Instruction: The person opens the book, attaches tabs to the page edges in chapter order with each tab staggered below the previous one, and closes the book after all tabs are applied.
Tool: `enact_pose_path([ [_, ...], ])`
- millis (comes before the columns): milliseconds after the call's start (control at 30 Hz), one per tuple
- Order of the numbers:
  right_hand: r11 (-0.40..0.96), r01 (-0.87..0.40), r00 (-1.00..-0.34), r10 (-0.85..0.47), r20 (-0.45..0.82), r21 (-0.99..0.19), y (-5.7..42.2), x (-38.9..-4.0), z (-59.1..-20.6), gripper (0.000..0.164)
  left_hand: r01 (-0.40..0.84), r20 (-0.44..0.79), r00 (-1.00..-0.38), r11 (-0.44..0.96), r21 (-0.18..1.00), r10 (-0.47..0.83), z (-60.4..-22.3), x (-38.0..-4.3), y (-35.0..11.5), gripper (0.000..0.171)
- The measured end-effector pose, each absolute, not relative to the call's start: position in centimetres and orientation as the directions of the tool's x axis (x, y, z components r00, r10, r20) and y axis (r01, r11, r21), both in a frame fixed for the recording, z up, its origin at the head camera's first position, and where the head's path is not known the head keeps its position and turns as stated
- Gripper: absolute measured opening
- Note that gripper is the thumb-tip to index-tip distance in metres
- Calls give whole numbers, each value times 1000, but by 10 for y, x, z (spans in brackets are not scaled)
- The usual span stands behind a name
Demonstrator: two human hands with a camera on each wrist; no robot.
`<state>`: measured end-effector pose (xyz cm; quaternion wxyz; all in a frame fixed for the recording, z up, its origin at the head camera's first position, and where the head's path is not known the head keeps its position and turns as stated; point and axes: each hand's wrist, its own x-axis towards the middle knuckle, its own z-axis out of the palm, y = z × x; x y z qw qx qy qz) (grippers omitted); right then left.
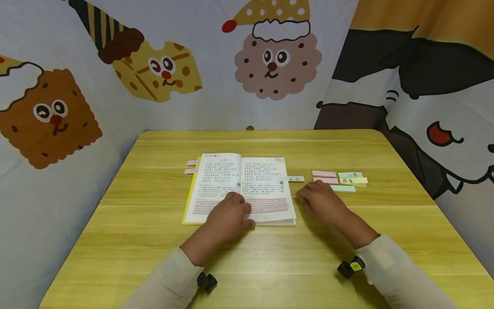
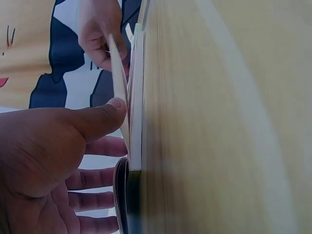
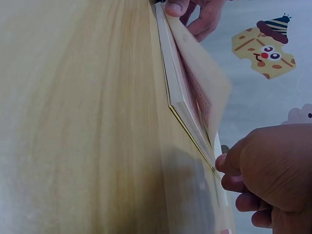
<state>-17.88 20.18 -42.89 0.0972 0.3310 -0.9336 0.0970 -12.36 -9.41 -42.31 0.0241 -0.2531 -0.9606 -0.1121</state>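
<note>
A white-paged, yellow-covered paper book (image 1: 266,182) lies open on the yellow wood-grain table (image 1: 115,240), its near right page corner raised. The left hand (image 1: 228,216), fingers spread, touches its pages; the right hand (image 1: 325,203) bends its fingers beside the right edge, grip unclear.

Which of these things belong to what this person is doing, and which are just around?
Part of the job:
open book, touched by the left hand
right hand, near its right edge
paper tabs sticking out of it
loose paper strips, probably, being similar

Just around:
table
cartoon-patterned cloth
black wrist devices
</note>
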Motion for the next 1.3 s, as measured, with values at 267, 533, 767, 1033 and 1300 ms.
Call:
enact_pose_path([
  [267, 733, -664, -744, -626, 234, -151, 201, -178, -432, 16, 507, 143, -862, 839, 197, 487, -423, -123, -96, 18],
  [533, 708, -681, -730, -640, 237, -185, 195, -175, -432, 16, 452, 186, -890, 861, 233, 417, -423, -126, -94, 18],
  [767, 698, -683, -731, -652, 202, -217, 185, -172, -431, 17, 398, 157, -917, 878, 266, 368, -420, -127, -94, 17],
  [1033, 681, -697, -717, -670, 194, -226, 179, -171, -431, 27, 344, 115, -939, 878, 333, 324, -423, -125, -97, 22],
  [1300, 694, -685, -728, -667, 160, -223, 180, -170, -431, 28, 294, 96, -955, 868, 399, 279, -421, -125, -99, 33],
])
